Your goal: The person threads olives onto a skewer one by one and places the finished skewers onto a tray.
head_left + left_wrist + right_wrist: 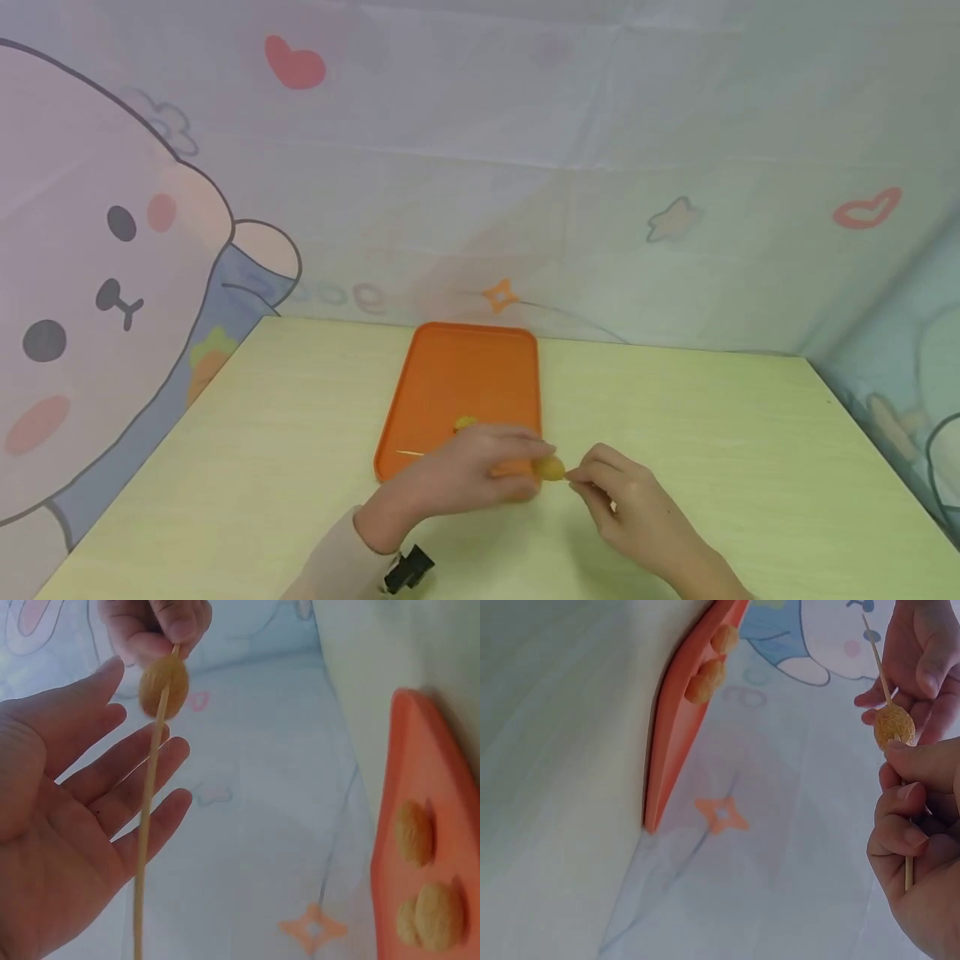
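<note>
A thin wooden skewer [148, 787] runs through a golden, rough-skinned food ball [894, 726]. My right hand [637, 512] grips the skewer right behind the ball, thumb and fingers bent round the stick, as the right wrist view shows. My left hand [465, 471] is beside the ball with its fingers spread and the palm bare in the left wrist view. In that view the skewer's long free part passes across the palm. Several similar balls [439, 916] lie on the orange tray [472, 367], mostly hidden behind my left hand in the head view.
The tray lies on the pale table [675, 408], close to its back edge. A printed cloth [450, 167] hangs behind the table. A black strap piece [408, 569] is at my left wrist, beside the light sleeve [341, 562].
</note>
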A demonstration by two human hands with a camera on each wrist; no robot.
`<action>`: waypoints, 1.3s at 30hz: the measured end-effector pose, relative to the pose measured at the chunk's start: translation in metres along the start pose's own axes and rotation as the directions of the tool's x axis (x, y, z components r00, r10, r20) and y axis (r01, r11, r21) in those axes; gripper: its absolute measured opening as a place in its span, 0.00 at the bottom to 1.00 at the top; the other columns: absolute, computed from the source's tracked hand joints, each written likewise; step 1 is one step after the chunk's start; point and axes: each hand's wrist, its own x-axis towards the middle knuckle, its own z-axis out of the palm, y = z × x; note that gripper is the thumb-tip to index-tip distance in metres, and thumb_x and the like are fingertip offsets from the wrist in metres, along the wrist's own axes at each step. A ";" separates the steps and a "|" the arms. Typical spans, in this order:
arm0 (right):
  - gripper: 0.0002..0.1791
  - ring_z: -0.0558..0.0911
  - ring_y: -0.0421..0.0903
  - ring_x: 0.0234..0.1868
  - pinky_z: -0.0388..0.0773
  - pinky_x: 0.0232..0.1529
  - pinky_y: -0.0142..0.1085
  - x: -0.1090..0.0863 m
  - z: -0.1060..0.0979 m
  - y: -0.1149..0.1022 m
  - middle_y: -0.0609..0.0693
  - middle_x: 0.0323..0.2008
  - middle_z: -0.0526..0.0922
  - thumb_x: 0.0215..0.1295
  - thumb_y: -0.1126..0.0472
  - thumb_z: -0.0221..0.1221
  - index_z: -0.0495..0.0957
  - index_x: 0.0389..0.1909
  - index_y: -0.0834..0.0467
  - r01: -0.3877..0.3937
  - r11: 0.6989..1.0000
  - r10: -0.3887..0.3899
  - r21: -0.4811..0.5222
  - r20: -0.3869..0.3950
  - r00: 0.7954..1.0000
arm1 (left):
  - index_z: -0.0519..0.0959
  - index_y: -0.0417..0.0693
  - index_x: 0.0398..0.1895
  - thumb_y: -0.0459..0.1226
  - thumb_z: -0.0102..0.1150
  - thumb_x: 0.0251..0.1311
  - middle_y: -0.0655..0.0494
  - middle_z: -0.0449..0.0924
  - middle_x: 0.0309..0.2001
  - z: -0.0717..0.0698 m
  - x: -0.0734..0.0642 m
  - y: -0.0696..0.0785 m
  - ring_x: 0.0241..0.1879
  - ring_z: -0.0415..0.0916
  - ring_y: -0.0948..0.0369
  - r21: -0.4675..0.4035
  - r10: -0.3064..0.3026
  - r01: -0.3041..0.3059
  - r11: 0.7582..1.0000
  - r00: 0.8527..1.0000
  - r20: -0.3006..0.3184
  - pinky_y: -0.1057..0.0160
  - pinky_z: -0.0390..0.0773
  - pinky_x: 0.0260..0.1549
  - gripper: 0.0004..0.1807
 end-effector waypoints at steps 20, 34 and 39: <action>0.25 0.67 0.32 0.24 0.65 0.23 0.20 -0.006 -0.058 0.027 0.46 0.29 0.77 0.72 0.47 0.46 0.82 0.30 0.62 -0.092 0.974 0.061 -0.206 -0.153 0.986 | 0.78 0.41 0.58 0.33 0.71 0.52 0.49 0.79 0.55 -0.052 -0.030 -0.023 0.56 0.75 0.52 0.016 -0.187 0.203 0.979 0.927 -0.327 0.52 0.76 0.53 0.27; 0.03 0.66 0.28 0.25 0.66 0.23 0.19 -0.012 -0.084 0.035 0.43 0.28 0.77 0.62 0.70 0.63 0.81 0.28 0.63 -0.184 0.950 0.138 -0.254 -0.189 0.972 | 0.77 0.43 0.59 0.41 0.66 0.59 0.50 0.79 0.53 -0.038 -0.039 -0.064 0.52 0.74 0.50 -0.131 -0.419 0.404 0.905 0.899 -0.126 0.51 0.72 0.51 0.25; 0.05 0.67 0.29 0.25 0.66 0.24 0.20 -0.013 -0.085 0.036 0.45 0.28 0.77 0.56 0.75 0.64 0.81 0.29 0.63 -0.186 0.950 0.140 -0.249 -0.191 0.972 | 0.76 0.38 0.59 0.38 0.66 0.59 0.44 0.79 0.53 -0.033 -0.041 -0.074 0.50 0.75 0.47 -0.155 -0.447 0.432 0.888 0.891 -0.077 0.46 0.72 0.51 0.25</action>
